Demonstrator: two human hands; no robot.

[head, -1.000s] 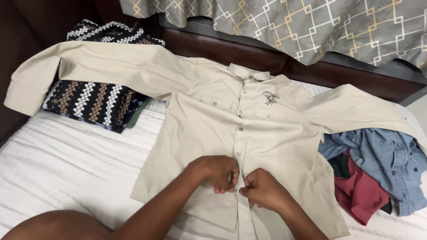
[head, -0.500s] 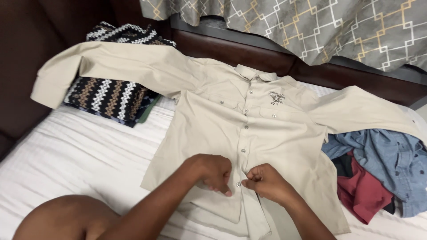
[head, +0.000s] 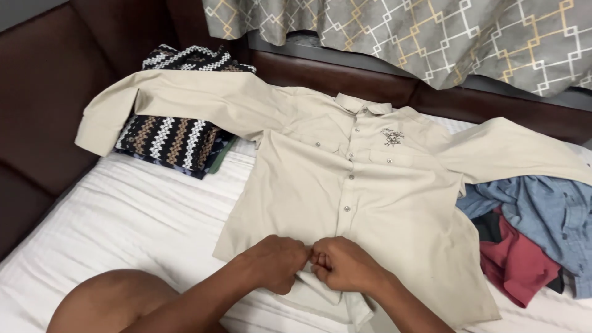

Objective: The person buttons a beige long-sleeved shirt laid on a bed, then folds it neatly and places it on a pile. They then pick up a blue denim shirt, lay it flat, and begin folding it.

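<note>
A white bed (head: 123, 228) carried a beige shirt (head: 370, 185) spread flat across its middle, front up and sleeves out. At ten o'clock from it sat a zigzag-patterned folded pile (head: 169, 139); at four o'clock lay a blue garment (head: 542, 216) and a red one (head: 515, 262). At six o'clock, the left hand (head: 277, 262) and right hand (head: 342, 265) met, knuckles touching, both pinching the shirt's front edge near the hem.

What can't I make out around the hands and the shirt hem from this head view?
- Fingertips of left hand and right hand: curled under, so the grip and any button there are hidden.
- Beige shirt: hem cut off by the bottom edge.
- Blue garment and red garment: crumpled, cut by the right edge.
</note>
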